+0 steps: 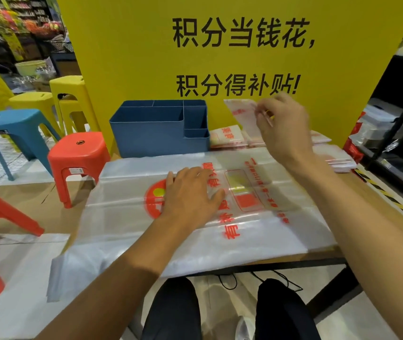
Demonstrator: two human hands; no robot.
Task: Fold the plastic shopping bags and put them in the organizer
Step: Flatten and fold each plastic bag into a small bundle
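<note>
The right hand (285,128) was raised above the far side of the table (364,182), and a folded bag (241,112) was pinched between its thumb and fingers, held up in the air just right of the organizer (158,130). The grip was blurred, so how many fingers closed on the plastic could not be told for certain. The bag was held by one edge, probably so that it could be lowered upright into a compartment. The left hand (192,192) was laid flat, fingers spread and straight, on the flat bag (195,209) spread across the near part of the table; it appeared to be pressed there so that the slippery sheet was kept smooth and in place for folding. That sheet was printed in red and hung over the near left edge of the table. The organizer, a blue box divided into several compartments, was stood at the back against the yellow board (220,57), within reach of either hand, and its visible compartments looked unfilled. Just beside it on the right, a stack (230,137) of folded bags was lain on the table, and a further pile (340,160) was placed at the right edge. By this showing, the folding was judged well under way, while the filling of the organizer was hardly begun. Coloured stools (78,158) were stood to the left.
</note>
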